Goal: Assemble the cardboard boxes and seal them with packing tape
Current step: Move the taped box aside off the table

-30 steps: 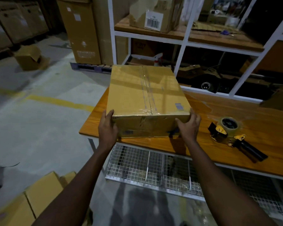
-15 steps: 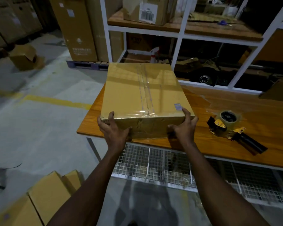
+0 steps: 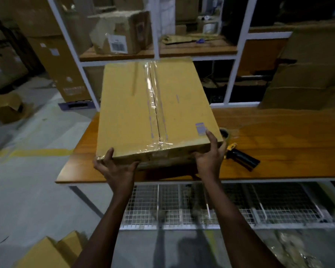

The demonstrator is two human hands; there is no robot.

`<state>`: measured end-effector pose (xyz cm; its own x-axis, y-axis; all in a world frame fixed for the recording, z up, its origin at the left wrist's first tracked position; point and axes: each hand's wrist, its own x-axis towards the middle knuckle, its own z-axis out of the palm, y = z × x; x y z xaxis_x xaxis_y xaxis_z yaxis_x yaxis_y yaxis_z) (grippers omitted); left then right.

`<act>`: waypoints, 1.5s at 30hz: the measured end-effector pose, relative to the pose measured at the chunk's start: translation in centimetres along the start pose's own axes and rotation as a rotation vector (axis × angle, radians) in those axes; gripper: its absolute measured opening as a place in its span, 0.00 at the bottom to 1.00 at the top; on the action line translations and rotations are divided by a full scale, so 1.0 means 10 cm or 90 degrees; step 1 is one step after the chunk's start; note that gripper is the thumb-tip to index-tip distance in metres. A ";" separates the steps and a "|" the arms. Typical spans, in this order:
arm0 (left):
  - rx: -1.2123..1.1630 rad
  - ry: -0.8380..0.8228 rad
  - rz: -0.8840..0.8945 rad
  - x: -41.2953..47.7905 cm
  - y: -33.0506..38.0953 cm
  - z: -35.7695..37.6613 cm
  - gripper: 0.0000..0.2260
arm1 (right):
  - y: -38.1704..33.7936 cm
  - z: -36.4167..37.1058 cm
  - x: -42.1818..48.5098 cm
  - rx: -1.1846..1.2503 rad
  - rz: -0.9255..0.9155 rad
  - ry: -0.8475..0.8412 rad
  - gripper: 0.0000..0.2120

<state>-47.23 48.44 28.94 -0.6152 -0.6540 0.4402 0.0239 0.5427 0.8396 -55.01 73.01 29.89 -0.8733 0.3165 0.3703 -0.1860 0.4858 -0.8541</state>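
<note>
A flat brown cardboard box [image 3: 128, 113], its centre seam covered with clear tape, is tilted up over the wooden table [image 3: 288, 144], its near edge raised. My left hand [image 3: 116, 169] grips the box's near left corner from below, thumb on top. My right hand [image 3: 209, 157] grips the near right corner, thumb on the top face beside a small blue label. The tape dispenser [image 3: 240, 155], yellow and black, lies on the table just right of the box, its roll partly hidden behind the box corner.
White shelving [image 3: 234, 74] with boxes stands behind the table. A stack of brown cardboard [image 3: 307, 74] rests at the table's far right. A wire mesh shelf [image 3: 220, 206] runs under the table. Flat boxes [image 3: 50, 252] lie on the floor at lower left, an open box [image 3: 8, 107] farther left.
The box's near edge has lifted off the table and the box now tilts toward me. Both hands slid under its near corners. The box corner now hides part of the tape roll.
</note>
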 end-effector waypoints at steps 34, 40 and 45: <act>0.226 -0.831 0.155 -2.21 2.80 4.27 0.59 | 2.86 -4.28 1.78 -0.279 0.450 0.165 0.50; 0.295 -0.830 0.185 -2.02 2.83 4.23 0.55 | 2.74 -4.15 1.94 -0.315 0.493 0.155 0.55; 0.320 -0.756 0.263 -1.96 2.65 4.01 0.50 | 2.25 -3.68 1.86 -0.377 0.369 0.134 0.52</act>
<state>-66.13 96.75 29.82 -0.9427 0.3101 -0.1233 0.2401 0.8869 0.3945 -58.91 119.82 31.03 -0.6453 0.7627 0.0429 0.5817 0.5271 -0.6196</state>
